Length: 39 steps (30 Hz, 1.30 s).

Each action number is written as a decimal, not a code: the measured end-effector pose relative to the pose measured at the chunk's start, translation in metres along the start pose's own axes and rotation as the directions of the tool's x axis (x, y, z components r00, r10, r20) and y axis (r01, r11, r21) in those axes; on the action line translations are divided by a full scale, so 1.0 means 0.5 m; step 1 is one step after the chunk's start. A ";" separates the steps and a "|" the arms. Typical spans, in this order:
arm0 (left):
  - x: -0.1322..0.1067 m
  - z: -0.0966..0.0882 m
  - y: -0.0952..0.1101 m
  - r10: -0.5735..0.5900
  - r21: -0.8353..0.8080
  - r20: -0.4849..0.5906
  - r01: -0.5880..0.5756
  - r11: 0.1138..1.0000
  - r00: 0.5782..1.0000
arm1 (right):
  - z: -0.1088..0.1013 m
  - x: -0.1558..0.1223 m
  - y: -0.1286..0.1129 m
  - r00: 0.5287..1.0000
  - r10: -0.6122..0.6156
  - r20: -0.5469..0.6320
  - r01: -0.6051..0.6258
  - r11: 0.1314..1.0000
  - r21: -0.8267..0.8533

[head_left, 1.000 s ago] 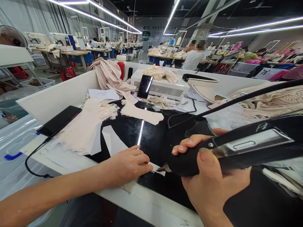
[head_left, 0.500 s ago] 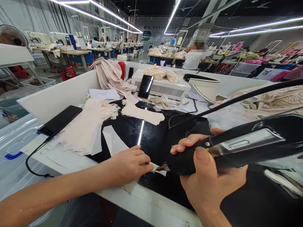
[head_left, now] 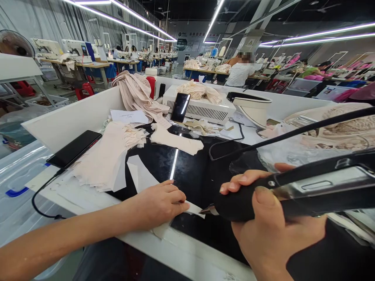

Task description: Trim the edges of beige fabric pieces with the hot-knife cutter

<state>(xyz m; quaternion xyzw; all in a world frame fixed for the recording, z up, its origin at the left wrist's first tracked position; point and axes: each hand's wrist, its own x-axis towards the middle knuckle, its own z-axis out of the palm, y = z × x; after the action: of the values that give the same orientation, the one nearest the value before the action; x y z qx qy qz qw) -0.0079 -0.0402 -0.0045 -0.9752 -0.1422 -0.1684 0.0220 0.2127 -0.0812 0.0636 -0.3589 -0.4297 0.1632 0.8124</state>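
My right hand (head_left: 272, 222) is wrapped round a black corded hand tool (head_left: 234, 205) with a silver lever along its top. Its pointed metal tip (head_left: 209, 210) is at the right end of a thin white piece (head_left: 195, 209), paper or cloth, on a glossy black board (head_left: 202, 177). With curled fingers, my left hand (head_left: 162, 205) presses this piece down near the front edge; much of it is hidden under the hand. A larger white pattern sheet (head_left: 140, 173) lies just beyond that hand. Farther back rests a cream fabric piece (head_left: 175, 140).
Stacked cream fabric pieces (head_left: 99, 156) and a black phone (head_left: 74, 148) lie on the left. Behind the board are a propped phone (head_left: 180, 107), a white vented box (head_left: 199, 109) and a cream container (head_left: 253, 107). The tool's black cable (head_left: 299, 128) arches across the right side.
My right hand and the tool have moved right, and the tip has slid to the right end of the white piece. My left hand stays in place.
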 end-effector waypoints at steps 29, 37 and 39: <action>-0.020 -0.017 0.049 -0.216 -0.099 0.093 0.225 0.969 0.972 | -0.001 -0.031 -0.046 0.999 0.003 -0.037 -0.006 0.996 -0.086; -0.010 -0.029 0.070 -0.165 0.025 0.089 0.164 0.986 0.982 | -0.024 -0.054 -0.052 0.996 0.088 -0.025 -0.090 0.991 -0.098; -0.005 -0.024 0.082 -0.148 0.088 0.063 0.143 0.986 0.987 | -0.029 -0.054 -0.054 0.993 0.117 -0.011 -0.117 0.989 -0.094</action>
<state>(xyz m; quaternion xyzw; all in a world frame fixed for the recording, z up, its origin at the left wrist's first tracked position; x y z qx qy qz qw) -0.0021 -0.0814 0.0061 -0.9657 -0.2206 -0.1293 0.0455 0.2077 -0.1218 0.0618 -0.4219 -0.4130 0.1890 0.7846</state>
